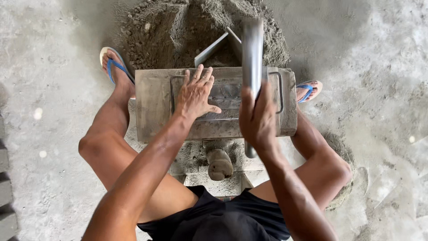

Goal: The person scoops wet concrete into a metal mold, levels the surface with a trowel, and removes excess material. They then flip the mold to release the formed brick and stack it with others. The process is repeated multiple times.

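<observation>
While my left hand (195, 96) lies flat, fingers spread, on the steel block mould (154, 105) between my knees, my right hand (257, 120) grips the metal lever (252, 53) upright just right; next I judge a firm, steady pull.

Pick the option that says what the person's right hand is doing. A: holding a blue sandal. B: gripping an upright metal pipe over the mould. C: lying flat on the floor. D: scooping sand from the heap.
B: the right hand is closed around the grey metal pipe that stands over the metal mould, while the left hand lies flat on the mould's top.
</observation>
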